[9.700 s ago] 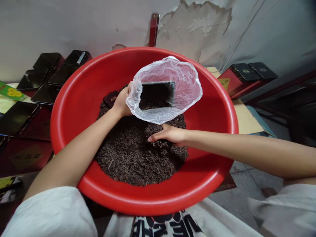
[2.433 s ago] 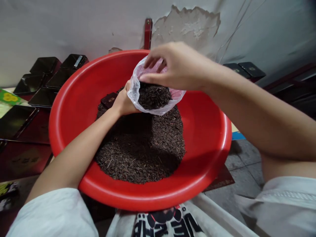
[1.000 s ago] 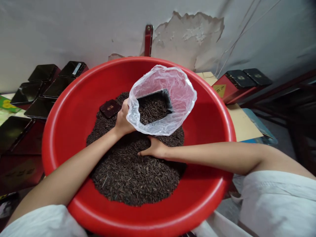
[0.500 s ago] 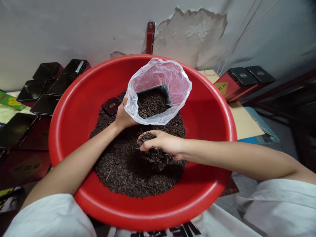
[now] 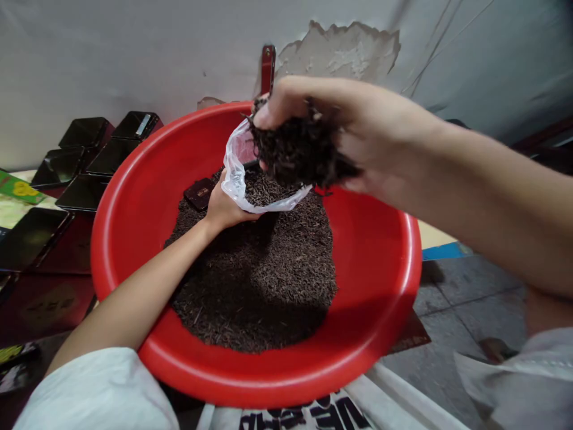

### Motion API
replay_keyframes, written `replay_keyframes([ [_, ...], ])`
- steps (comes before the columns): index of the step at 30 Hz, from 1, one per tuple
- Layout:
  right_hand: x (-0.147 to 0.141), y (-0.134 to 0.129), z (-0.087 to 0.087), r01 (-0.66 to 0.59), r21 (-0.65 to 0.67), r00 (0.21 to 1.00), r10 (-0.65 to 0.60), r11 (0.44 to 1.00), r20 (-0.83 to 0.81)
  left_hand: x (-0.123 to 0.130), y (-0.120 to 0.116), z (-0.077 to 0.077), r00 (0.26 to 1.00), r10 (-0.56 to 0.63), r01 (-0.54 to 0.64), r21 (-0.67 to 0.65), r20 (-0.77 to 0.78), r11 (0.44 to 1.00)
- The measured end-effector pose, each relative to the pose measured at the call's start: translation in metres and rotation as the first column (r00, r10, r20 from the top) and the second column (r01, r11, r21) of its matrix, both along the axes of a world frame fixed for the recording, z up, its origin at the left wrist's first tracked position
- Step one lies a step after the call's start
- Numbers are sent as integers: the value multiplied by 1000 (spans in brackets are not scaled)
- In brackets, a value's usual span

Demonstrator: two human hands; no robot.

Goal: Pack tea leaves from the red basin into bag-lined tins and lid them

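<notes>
A large red basin [image 5: 371,239] holds a heap of dark, dry loose tea leaves [image 5: 295,263]. Over the heap, my left hand [image 5: 225,206] is wrapped round the left side of a tin lined with a clear plastic bag [image 5: 233,170]; its mouth faces me and tea leaves show inside. My right hand [image 5: 304,131] is raised above the bag's opening, its fingers curled round a clump of tea leaves. That hand hides the right part of the bag. Left of my left hand, a small dark lid [image 5: 198,194] lies on the heap.
Several dark, open tins [image 5: 33,236] stand left of the basin, near a green packet [image 5: 18,187]. A red upright bar [image 5: 268,68] rises behind the basin against the wall with peeling plaster [image 5: 340,51]. Grey floor tiles [image 5: 474,304] show at the right.
My right hand has risen from the heap with a handful of tea leaves, up to the bag's mouth. My left hand stays on the lined tin, nearly still.
</notes>
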State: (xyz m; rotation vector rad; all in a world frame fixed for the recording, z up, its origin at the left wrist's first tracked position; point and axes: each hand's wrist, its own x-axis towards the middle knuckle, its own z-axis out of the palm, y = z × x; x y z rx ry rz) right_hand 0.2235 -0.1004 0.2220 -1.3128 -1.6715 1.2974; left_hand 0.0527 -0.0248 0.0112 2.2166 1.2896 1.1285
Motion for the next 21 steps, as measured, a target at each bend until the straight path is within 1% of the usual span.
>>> replay_keyframes([
  [1, -1, 11, -2, 54, -12, 999, -54, 998, 7, -1, 0, 0, 1000, -2, 3, 28, -29, 1000],
  [2, -2, 22, -5, 80, 0, 996, -80, 997, 40, -1, 0, 1, 998, -2, 5, 54, -60, 999],
  [3, -3, 32, -10, 101, 40, 991, -104, 994, 89, 0, -1, 1, 996, -1, 7, 72, -88, 997],
  [4, -3, 41, -15, 119, 112, 978, -136, 987, 156, 1, -1, 2, 994, -1, 9, 78, -112, 997],
  [6, -1, 53, -26, 94, 275, 931, -182, 957, 316, 3, -2, 3, 990, -4, 14, 68, -143, 998],
  [7, 0, 57, -31, 36, 344, 896, -183, 938, 404, 4, -2, 4, 989, -3, 11, 53, -150, 999],
  [8, 2, 60, -35, -52, 385, 853, -160, 922, 497, 6, -3, 4, 989, 5, 0, 35, -147, 999],
  [9, 4, 63, -38, -152, 394, 801, -121, 907, 587, 6, -4, 4, 991, 20, -19, 14, -133, 1000],
  [11, 7, 66, -41, -319, 359, 700, -38, 877, 713, 8, -6, 5, 994, 60, -62, -25, -88, 998],
  [12, 8, 67, -41, -370, 345, 669, -10, 863, 743, 8, -7, 6, 995, 77, -79, -34, -65, 996],
  [13, 9, 67, -39, -398, 344, 658, 4, 850, 753, 8, -8, 6, 995, 89, -91, -36, -47, 995],
  [15, 13, 64, -34, -431, 385, 676, 10, 816, 736, 8, -10, 8, 996, 92, -92, -17, -22, 996],
  [17, 18, 58, -25, -448, 475, 719, -11, 757, 695, 9, -12, 8, 997, 81, -81, 10, 1, 997],
  [18, 23, 54, -21, -434, 536, 749, -41, 724, 662, 9, -12, 8, 997, 79, -80, 20, 21, 997],
  [19, 28, 50, -17, -396, 606, 789, -82, 690, 609, 10, -13, 8, 995, 87, -88, 23, 50, 996],
  [20, 34, 48, -15, -323, 679, 836, -137, 660, 531, 11, -13, 8, 990, 107, -109, 16, 92, 994],
  [21, 40, 46, -16, -217, 738, 881, -198, 639, 430, 13, -13, 8, 980, 137, -138, -4, 145, 990],
])
